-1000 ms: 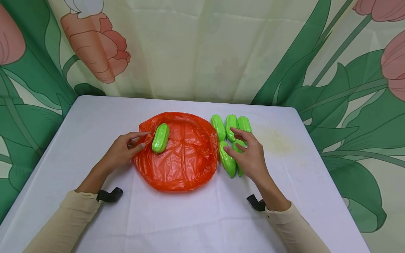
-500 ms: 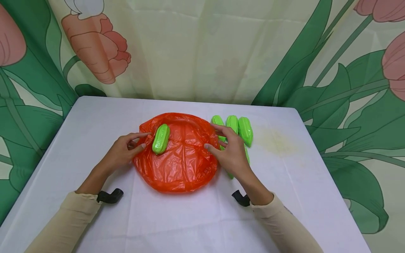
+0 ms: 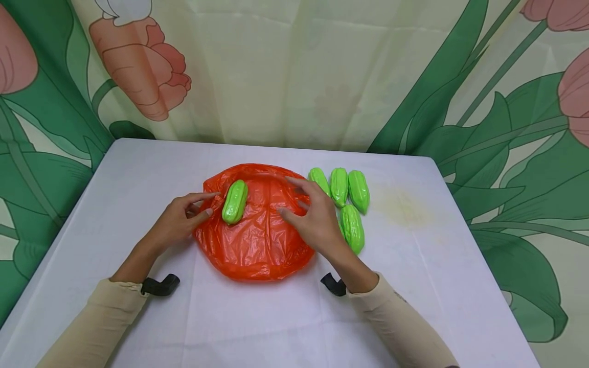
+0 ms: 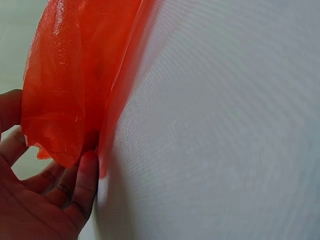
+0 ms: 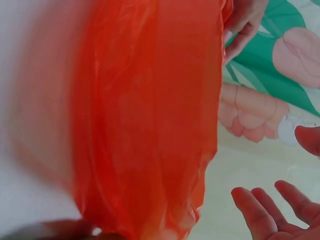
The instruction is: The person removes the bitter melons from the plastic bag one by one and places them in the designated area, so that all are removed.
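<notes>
A red plastic bag point(image 3: 264, 240) lies spread into a round shape with a raised rim. One glossy green oblong piece point(image 3: 234, 202), ridged like a toy cucumber, rests inside it on the left. My left hand point(image 3: 177, 220) holds the bag's left rim; the left wrist view shows the thumb and fingers point(image 4: 86, 182) on either side of the red film point(image 4: 60, 90). Over the bag's right part is my right hand point(image 3: 317, 220), fingers spread and nothing between them; in the right wrist view its fingers point(image 5: 257, 215) stand apart from the bag's wall.
Several more green pieces point(image 3: 352, 229) lie right of the bag, one mostly hidden behind my right hand. A white cloth point(image 3: 257, 322) covers the table. Behind it hangs a printed curtain point(image 3: 285, 76). Black camera mounts point(image 3: 161, 285) sit at both wrists.
My right hand has moved left from over the green pieces to over the right part of the bag, uncovering some of them. My left hand has stayed at the rim.
</notes>
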{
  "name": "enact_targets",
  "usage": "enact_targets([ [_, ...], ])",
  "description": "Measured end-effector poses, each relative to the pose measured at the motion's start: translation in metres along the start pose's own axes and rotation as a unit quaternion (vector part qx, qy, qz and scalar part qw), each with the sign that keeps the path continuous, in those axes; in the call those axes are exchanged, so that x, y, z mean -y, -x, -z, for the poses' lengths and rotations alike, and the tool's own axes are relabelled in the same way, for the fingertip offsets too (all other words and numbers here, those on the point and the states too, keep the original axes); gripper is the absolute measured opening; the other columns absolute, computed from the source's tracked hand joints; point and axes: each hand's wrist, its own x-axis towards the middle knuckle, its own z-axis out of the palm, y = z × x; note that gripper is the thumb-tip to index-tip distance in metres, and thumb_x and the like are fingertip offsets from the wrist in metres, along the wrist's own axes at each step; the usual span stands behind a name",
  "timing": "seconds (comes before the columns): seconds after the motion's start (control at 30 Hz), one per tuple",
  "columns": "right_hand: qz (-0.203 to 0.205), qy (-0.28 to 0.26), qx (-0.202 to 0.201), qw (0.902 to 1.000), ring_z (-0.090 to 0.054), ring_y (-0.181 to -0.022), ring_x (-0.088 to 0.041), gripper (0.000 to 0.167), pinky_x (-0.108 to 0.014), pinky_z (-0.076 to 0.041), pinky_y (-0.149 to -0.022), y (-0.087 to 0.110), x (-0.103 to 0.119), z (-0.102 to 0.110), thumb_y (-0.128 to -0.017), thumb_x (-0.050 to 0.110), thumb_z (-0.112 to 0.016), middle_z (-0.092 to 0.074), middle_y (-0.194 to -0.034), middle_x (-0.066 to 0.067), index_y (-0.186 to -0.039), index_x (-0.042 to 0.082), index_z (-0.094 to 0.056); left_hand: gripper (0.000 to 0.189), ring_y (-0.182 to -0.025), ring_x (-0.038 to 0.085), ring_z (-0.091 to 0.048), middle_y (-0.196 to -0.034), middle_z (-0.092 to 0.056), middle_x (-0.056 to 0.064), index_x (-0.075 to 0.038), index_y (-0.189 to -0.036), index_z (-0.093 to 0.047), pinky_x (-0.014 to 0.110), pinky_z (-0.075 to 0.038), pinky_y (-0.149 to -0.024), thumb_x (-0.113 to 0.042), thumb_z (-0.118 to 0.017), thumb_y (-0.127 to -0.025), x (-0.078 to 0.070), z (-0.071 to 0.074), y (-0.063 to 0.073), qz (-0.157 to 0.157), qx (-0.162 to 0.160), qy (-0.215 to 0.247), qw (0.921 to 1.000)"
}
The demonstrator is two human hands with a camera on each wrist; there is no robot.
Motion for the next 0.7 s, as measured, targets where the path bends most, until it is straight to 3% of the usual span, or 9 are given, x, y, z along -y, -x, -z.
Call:
enact_targets([
  [0.7,0.017,0.018,0.027,0.9993,-0.060,-0.132,-0.024,0.063,-0.043,-0.059,-0.105,-0.011,0.015,-0.037,-0.090,0.017,-0.086,-0.061,-0.147,-0.002,-0.148,0.019,-0.061,0.051,-0.109,0.034,-0.062,-0.141,-0.061,0.023,-0.013,-0.155,-0.055,0.021,-0.058,-0.075,-0.019,-0.066,-0.106,-0.004,0.000,0.000,-0.002,0.002,-0.003,1.0000],
])
